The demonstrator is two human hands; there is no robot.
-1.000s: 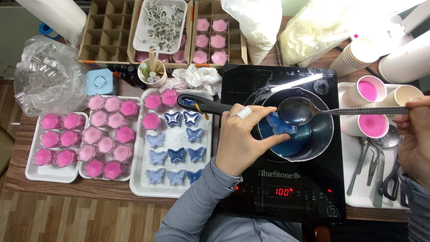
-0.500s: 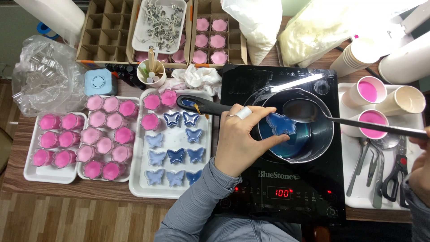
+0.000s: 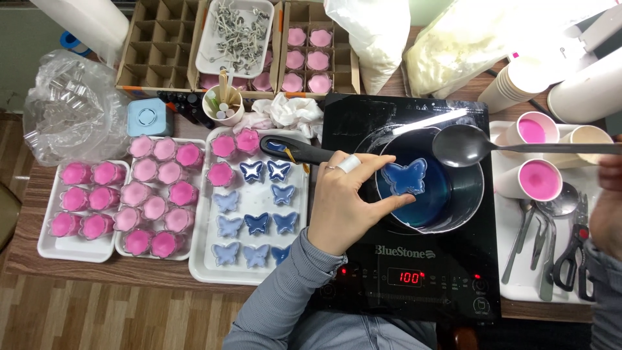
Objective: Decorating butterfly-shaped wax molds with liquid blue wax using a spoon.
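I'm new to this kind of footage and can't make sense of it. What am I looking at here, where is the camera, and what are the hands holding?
There is no machine here: a person works with two bare hands, and the one camera sits on their head, looking down.

The left hand holds a blue butterfly-shaped mould over a small pot of blue liquid on a black hob. The right hand, at the picture's edge, holds a long dark ladle above the pot.

On the table, a white tray carries more blue butterflies, two other trays carry pink filled cups, and paper cups of pink liquid stand to the right.
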